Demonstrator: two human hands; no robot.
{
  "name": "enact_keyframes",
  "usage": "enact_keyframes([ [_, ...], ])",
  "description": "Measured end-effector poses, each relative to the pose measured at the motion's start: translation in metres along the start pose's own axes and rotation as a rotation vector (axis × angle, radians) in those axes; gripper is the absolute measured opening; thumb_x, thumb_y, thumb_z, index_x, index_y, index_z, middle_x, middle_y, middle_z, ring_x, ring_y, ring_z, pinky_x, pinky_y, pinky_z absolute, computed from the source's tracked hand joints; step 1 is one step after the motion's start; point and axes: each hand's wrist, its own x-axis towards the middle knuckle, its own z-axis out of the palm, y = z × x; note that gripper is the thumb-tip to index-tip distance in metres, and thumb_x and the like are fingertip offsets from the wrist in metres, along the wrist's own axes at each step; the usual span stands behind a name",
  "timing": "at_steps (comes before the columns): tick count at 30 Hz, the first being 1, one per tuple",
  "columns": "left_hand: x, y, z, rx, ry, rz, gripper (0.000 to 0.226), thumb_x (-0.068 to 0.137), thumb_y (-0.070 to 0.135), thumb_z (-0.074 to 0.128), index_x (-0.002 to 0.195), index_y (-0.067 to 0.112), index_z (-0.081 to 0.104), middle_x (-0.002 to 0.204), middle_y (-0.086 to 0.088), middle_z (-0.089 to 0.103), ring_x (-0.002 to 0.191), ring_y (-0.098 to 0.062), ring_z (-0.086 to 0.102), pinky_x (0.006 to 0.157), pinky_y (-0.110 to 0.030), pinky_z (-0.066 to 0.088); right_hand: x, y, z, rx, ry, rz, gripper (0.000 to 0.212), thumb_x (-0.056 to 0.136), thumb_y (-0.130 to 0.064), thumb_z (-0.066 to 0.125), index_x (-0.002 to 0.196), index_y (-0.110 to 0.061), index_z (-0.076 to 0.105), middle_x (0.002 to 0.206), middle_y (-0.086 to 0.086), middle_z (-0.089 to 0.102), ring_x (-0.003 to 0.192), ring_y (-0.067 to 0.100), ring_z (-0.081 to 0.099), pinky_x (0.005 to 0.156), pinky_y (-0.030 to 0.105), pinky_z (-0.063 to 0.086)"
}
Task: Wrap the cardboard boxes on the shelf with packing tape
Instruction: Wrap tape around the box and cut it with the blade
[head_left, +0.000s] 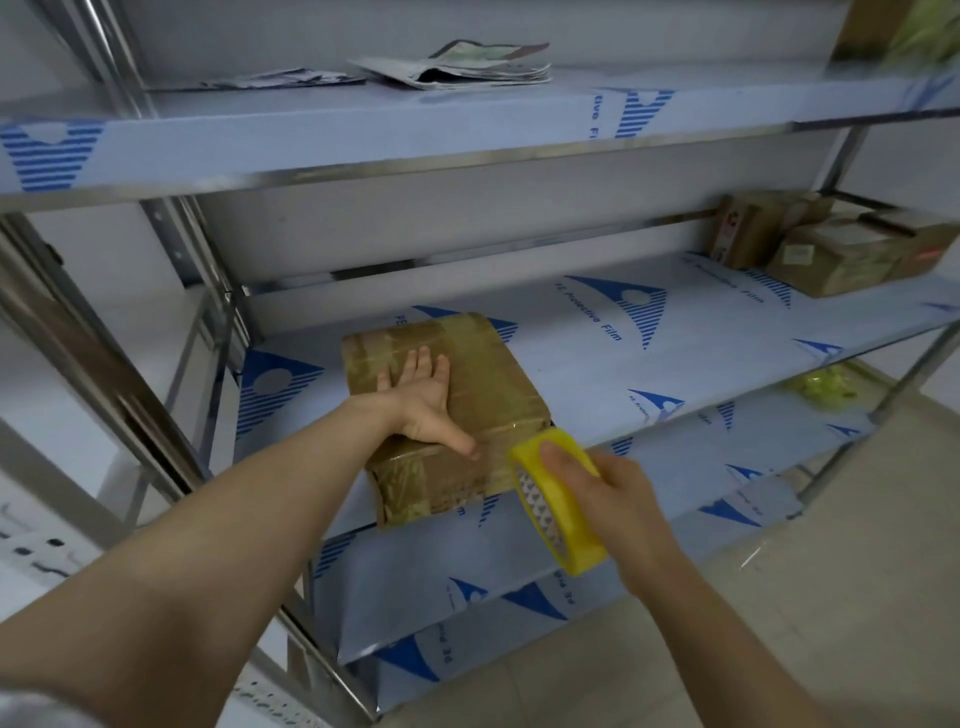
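"PE Protective Film" in blue on the film-covered middle shelf (597, 332); box labels too blurred to read.

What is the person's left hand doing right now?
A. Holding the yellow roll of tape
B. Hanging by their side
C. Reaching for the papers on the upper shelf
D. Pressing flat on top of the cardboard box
D: the left hand lies flat, fingers spread, on the cardboard box, while the right hand holds the tape roll.
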Motion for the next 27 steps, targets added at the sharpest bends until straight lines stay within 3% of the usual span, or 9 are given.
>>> enact_keyframes([
  [5, -0.008, 0.0, -0.012, -0.07, -0.109, 0.017, 0.144, 0.05, 0.082, 0.064, 0.15, 0.018, -0.016, 0.155, -0.008, -0.027, 0.143, -0.023, -0.025, 0.116, -0.051, -0.01, 0.008, 0.045, 0.022, 0.017, 0.001, 0.009, 0.041, 0.087, -0.041, 0.062, 0.061, -0.011, 0.05, 0.057, 0.004, 0.047, 0.056, 0.017, 0.046, 0.059, 0.031, 0.039],
  [7, -0.007, 0.0, -0.021, -0.279, -0.128, -0.018, 0.132, 0.05, 0.09, 0.05, 0.153, 0.023, 0.0, 0.159, -0.005, -0.016, 0.146, -0.024, -0.014, 0.117, -0.051, -0.003, 0.014, 0.047, 0.028, 0.046, 0.005, 0.005, 0.041, 0.087, -0.039, 0.062, 0.061, -0.012, 0.047, 0.056, 0.004, 0.045, 0.056, 0.018, 0.044, 0.057, 0.031, 0.037],
  [9, 0.004, 0.009, -0.023, -0.383, 0.026, -0.091, 0.111, 0.065, 0.09, 0.042, 0.152, 0.025, 0.019, 0.16, -0.005, 0.004, 0.147, -0.026, 0.005, 0.117, -0.052, 0.004, 0.02, 0.046, 0.033, 0.064, 0.031, -0.001, 0.044, 0.088, -0.036, 0.063, 0.055, -0.014, 0.044, 0.049, -0.004, 0.043, 0.051, 0.015, 0.041, 0.055, 0.03, 0.034],
  [12, 0.032, 0.038, -0.02, -0.203, 0.324, -0.127, 0.077, 0.094, 0.062, 0.028, 0.153, 0.015, 0.011, 0.16, -0.008, 0.001, 0.147, -0.024, -0.002, 0.116, -0.051, -0.005, 0.025, 0.047, 0.039, 0.067, 0.073, 0.009, 0.05, 0.088, -0.034, 0.063, 0.046, -0.025, 0.037, 0.038, -0.009, 0.036, 0.043, 0.009, 0.036, 0.053, 0.029, 0.031],
  [15, 0.066, 0.046, -0.026, -0.184, 0.34, -0.121, 0.077, 0.097, 0.06, 0.017, 0.153, 0.009, 0.0, 0.16, -0.011, -0.004, 0.147, -0.025, -0.005, 0.117, -0.046, -0.004, 0.03, 0.051, 0.04, 0.012, 0.057, 0.023, 0.05, 0.088, -0.038, 0.062, 0.048, -0.026, 0.036, 0.037, -0.009, 0.036, 0.042, 0.008, 0.034, 0.053, 0.027, 0.03],
  [20, 0.111, 0.034, -0.022, 0.002, 0.322, -0.134, 0.089, 0.092, 0.068, 0.012, 0.151, 0.002, 0.002, 0.159, -0.016, 0.003, 0.147, -0.027, 0.005, 0.119, -0.041, 0.004, 0.039, 0.051, 0.045, -0.067, 0.069, 0.018, 0.049, 0.088, -0.051, 0.057, 0.053, -0.025, 0.035, 0.039, -0.01, 0.039, 0.045, 0.008, 0.034, 0.054, 0.025, 0.031],
  [23, 0.112, 0.04, -0.019, 0.095, 0.418, -0.119, 0.082, 0.096, 0.061, 0.015, 0.148, -0.001, 0.021, 0.153, -0.02, 0.024, 0.141, -0.03, 0.024, 0.115, -0.04, 0.017, 0.045, 0.047, 0.049, -0.084, 0.096, 0.041, 0.051, 0.088, -0.05, 0.057, 0.052, -0.023, 0.032, 0.041, -0.005, 0.034, 0.046, 0.01, 0.034, 0.053, 0.026, 0.03],
  [25, 0.1, 0.042, -0.017, 0.198, 0.532, -0.115, 0.065, 0.1, 0.049, 0.022, 0.135, 0.0, 0.045, 0.137, -0.018, 0.049, 0.126, -0.031, 0.044, 0.102, -0.038, 0.031, 0.044, 0.044, 0.05, -0.104, 0.098, 0.032, 0.051, 0.088, -0.048, 0.057, 0.054, -0.02, 0.031, 0.047, -0.004, 0.03, 0.048, 0.012, 0.033, 0.052, 0.027, 0.029],
  [27, 0.087, 0.049, -0.018, 0.252, 0.559, -0.084, 0.043, 0.102, 0.031, 0.029, 0.12, 0.004, 0.058, 0.122, -0.015, 0.059, 0.115, -0.032, 0.049, 0.091, -0.037, 0.035, 0.044, 0.041, 0.051, -0.106, 0.102, 0.031, 0.052, 0.088, -0.046, 0.057, 0.054, -0.018, 0.029, 0.05, -0.004, 0.029, 0.05, 0.013, 0.033, 0.052, 0.027, 0.028],
])
